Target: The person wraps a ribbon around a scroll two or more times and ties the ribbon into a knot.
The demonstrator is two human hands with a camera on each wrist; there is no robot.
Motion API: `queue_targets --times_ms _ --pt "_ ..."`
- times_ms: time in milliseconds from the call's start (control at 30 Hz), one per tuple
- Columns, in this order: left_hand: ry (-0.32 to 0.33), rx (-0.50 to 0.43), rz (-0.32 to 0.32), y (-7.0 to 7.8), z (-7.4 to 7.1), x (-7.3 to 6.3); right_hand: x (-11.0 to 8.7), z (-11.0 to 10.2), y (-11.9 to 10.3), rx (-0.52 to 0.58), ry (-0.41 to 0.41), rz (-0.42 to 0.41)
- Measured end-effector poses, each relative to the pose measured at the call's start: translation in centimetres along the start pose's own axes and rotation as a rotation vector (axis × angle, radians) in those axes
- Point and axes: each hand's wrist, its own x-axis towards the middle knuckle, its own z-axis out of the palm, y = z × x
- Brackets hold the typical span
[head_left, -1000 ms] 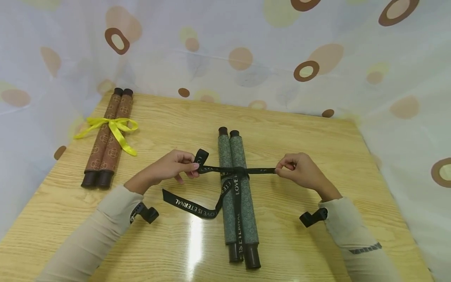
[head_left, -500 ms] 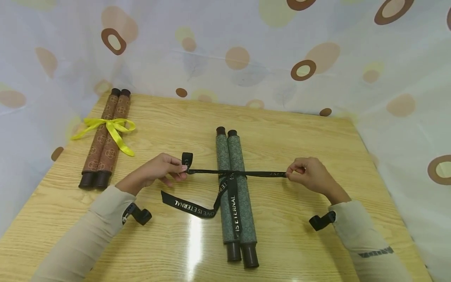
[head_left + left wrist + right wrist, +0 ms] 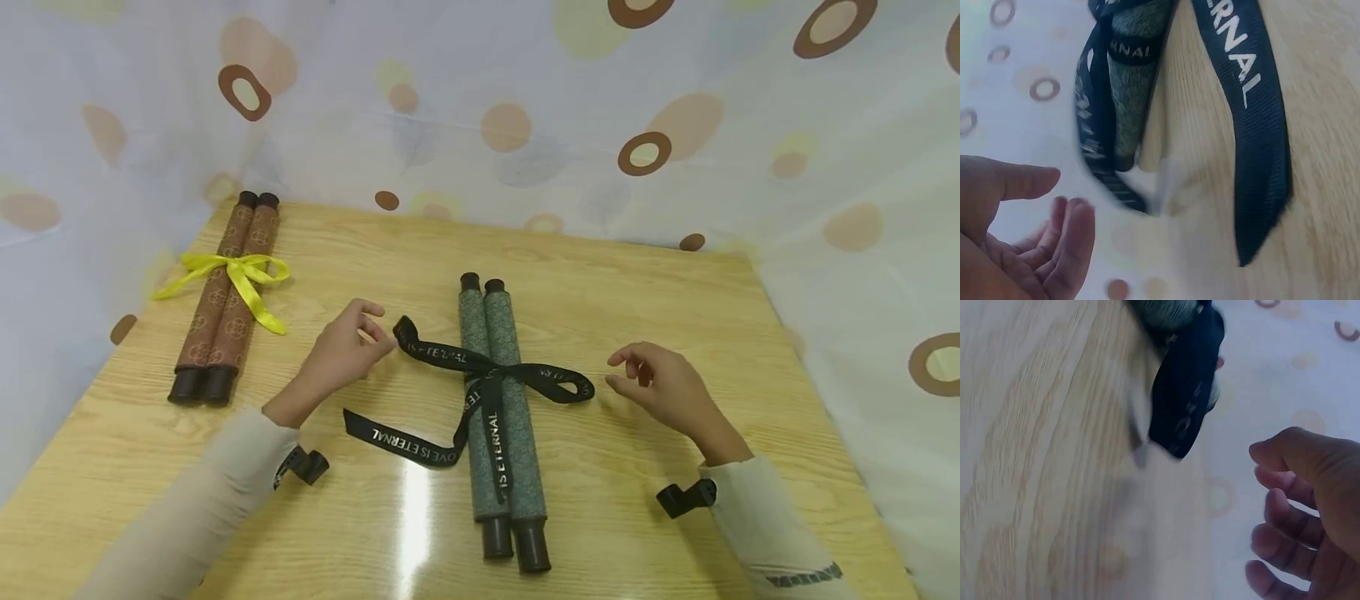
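Two scrolls covered in green patterned cloth [image 3: 528, 450] lie side by side on the table, their dark end caps showing. Around their middle a black ribbon [image 3: 442, 356] with white lettering is tied in a bow. One loop lies to the left and another to the right; one tail runs down the scrolls and another bends out left. My left hand [image 3: 337, 354] is beside the left loop, thumb and fingers apart in the left wrist view. To the right of the right loop is my right hand [image 3: 663, 387], its loosely bent fingers holding nothing.
Two brown patterned scrolls [image 3: 231, 321], tied with a yellow ribbon bow [image 3: 243, 268], lie at the table's left. A white curtain with brown spots [image 3: 450, 108] borders the wooden table [image 3: 637, 300] at the back and sides.
Both hands first pulled the black ribbon's loops outward, drawing it taut across the green scrolls. Now they have let go, and the loops have loosened and spread open.
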Motion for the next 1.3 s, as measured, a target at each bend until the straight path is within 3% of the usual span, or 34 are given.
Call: queue_targets --times_ms 67,100,200,300,400,667,867,1067,1300 --pt "0.043 0.129 0.084 1.0 0.7 -1.2 -0.5 -0.1 -1.1 0.033 -0.017 -0.012" --pt "0.031 0.176 0.121 1.4 1.1 -1.9 -0.8 0.0 -1.6 0.061 -0.036 -0.02" --pt "-0.136 0.212 0.177 2.5 2.9 -3.7 -1.4 0.6 -3.2 0.179 -0.145 -0.039" --pt "-0.322 0.182 0.17 2.9 5.0 -4.6 -1.6 1.6 -4.4 0.271 -0.239 -0.037" --pt "-0.387 0.156 0.132 2.9 6.7 -4.7 -1.6 2.7 -5.1 0.331 -0.274 -0.011" --pt "-0.364 0.066 0.038 2.8 9.1 -3.6 -1.4 5.3 -6.0 0.533 -0.407 0.089" --pt "-0.317 0.04 0.023 3.3 9.7 -3.1 -1.5 6.4 -6.5 0.622 -0.404 0.144" --pt "-0.31 0.02 0.057 3.4 10.1 -3.7 -2.3 6.6 -6.8 0.661 -0.425 0.16" --pt "-0.337 -0.028 0.039 4.0 10.0 -3.9 -2.7 5.9 -7.2 0.641 -0.416 0.166"
